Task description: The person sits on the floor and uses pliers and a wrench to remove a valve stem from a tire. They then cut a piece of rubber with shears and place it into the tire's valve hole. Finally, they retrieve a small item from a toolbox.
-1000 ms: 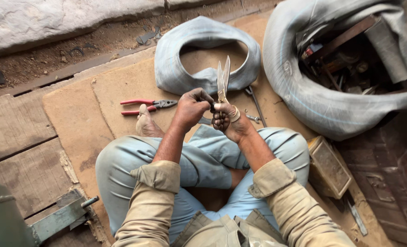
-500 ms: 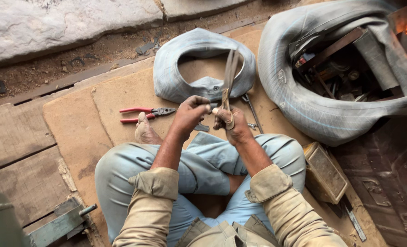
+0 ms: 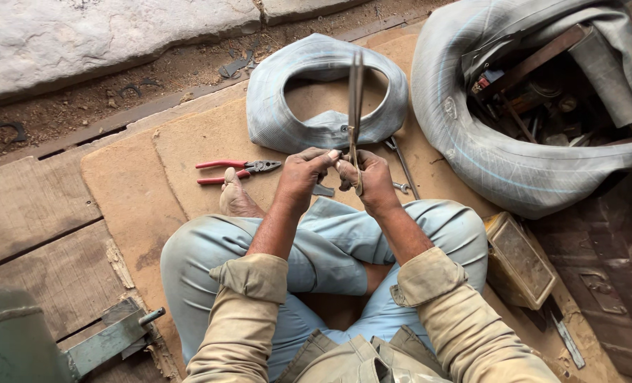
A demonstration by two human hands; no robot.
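I sit cross-legged on a brown mat (image 3: 152, 184). My right hand (image 3: 372, 177) grips the handle loops of long metal scissors (image 3: 355, 99), whose blades point away from me and look nearly closed. My left hand (image 3: 303, 170) pinches something small at the scissors' handle end; I cannot tell what it is. A small grey rubber piece (image 3: 323, 190) lies on my knee under the hands. A folded grey inner tube (image 3: 316, 92) lies just beyond the hands.
Red-handled pliers (image 3: 234, 170) lie on the mat beside my bare foot (image 3: 234, 198). A spanner (image 3: 403, 167) lies to the right of the hands. A large grey tube (image 3: 486, 149) ringed around tools fills the upper right. A rectangular tin (image 3: 520, 259) sits by my right knee.
The scissor blades, spread a second ago, have come together and stand nearly straight. Both hands stayed in place above my knees.
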